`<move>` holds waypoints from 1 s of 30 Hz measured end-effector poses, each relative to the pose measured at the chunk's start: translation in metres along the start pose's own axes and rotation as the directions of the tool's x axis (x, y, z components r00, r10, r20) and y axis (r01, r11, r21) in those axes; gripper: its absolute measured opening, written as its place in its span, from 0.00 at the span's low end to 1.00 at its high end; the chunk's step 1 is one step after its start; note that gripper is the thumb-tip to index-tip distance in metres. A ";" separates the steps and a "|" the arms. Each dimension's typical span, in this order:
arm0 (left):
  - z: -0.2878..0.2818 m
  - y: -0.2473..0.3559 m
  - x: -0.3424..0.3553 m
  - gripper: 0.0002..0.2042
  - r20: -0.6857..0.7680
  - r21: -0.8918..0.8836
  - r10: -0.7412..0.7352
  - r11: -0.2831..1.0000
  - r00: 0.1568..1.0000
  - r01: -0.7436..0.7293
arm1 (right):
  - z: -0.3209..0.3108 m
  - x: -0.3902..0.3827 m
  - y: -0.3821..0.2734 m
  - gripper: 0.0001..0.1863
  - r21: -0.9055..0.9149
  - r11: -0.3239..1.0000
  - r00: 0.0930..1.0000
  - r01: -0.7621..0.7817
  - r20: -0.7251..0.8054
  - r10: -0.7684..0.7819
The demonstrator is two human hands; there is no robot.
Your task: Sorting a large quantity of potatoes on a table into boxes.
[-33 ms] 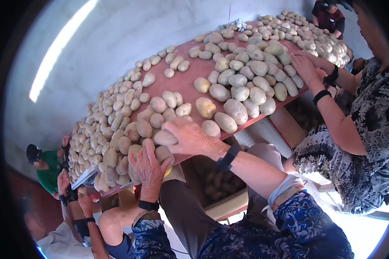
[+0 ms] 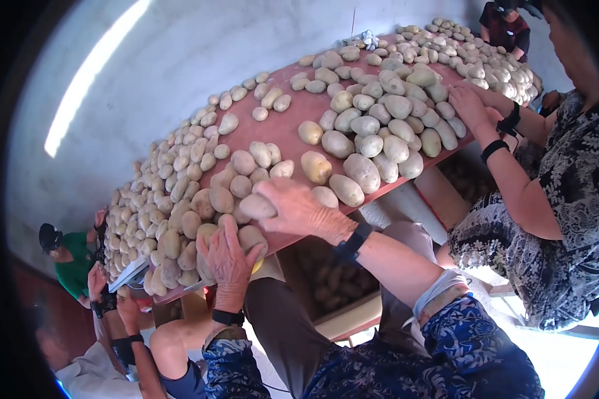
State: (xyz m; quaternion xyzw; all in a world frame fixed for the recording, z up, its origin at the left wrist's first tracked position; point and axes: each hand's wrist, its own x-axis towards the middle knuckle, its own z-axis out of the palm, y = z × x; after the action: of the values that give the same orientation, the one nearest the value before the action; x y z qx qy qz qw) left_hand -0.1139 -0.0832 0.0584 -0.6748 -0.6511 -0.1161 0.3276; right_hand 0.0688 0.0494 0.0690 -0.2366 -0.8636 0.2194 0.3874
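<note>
With right hand [image 2: 287,205], grasping a tan potato [image 2: 256,207] close to near edge of red table [image 2: 246,133], left of centre. With splayed left hand [image 2: 229,261], touching a nearer potato [image 2: 253,241]; cannot tell if gripping. Noting potato heaps [image 2: 154,216] left and right.

Tan potatoes [image 2: 254,207] — dusty-red table [image 2: 276,130]

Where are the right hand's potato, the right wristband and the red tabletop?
Potato [image 2: 255,207] in the right hand [image 2: 298,207], head view: its uncovered left end.
Right wristband [image 2: 354,244], head view: its middle.
Red tabletop [image 2: 276,128], head view: a bare patch.
</note>
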 end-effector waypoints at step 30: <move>-0.008 -0.012 -0.008 0.36 0.060 -0.116 -0.008 0.993 0.998 0.015 | -0.038 -0.014 0.089 0.15 -0.736 0.579 0.935 -0.350 -0.315 0.164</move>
State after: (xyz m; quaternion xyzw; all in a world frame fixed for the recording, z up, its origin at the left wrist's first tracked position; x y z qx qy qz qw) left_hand -0.1243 -0.0957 0.0633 -0.6922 -0.6565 -0.1356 0.2675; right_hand 0.1273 0.1192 0.0342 -0.5263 -0.7815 -0.1509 0.2990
